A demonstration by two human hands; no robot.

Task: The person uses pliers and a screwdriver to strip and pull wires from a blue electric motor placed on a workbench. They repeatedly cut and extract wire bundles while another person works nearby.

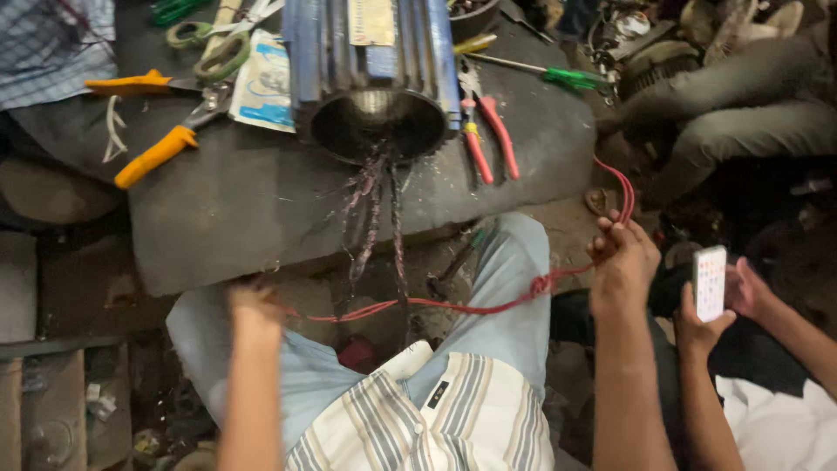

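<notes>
While you stretch the red cord (453, 306) across your lap, it runs from your left hand (253, 305) to your right hand (621, 257), with a knot near your right knee and a loop rising past your right fingers toward the bench. Your right hand is closed around the cord, fingers curled tight on it. Your left hand is blurred; it sits at the cord's end, but I cannot tell whether the fingers are pinched on it. Judging from this, keep the line taut and level, and pull evenly from both ends so the knot does not slip. Just above the cord, twisted wire leads (377, 218) hang from the open end of the blue motor housing (375, 78) on the dark bench (218, 218); keep the cord from snagging them. Red pliers (488, 139) and orange-handled snips (157, 153) lie beside the housing. Another person's hands hold a phone (710, 283) at your right.
</notes>
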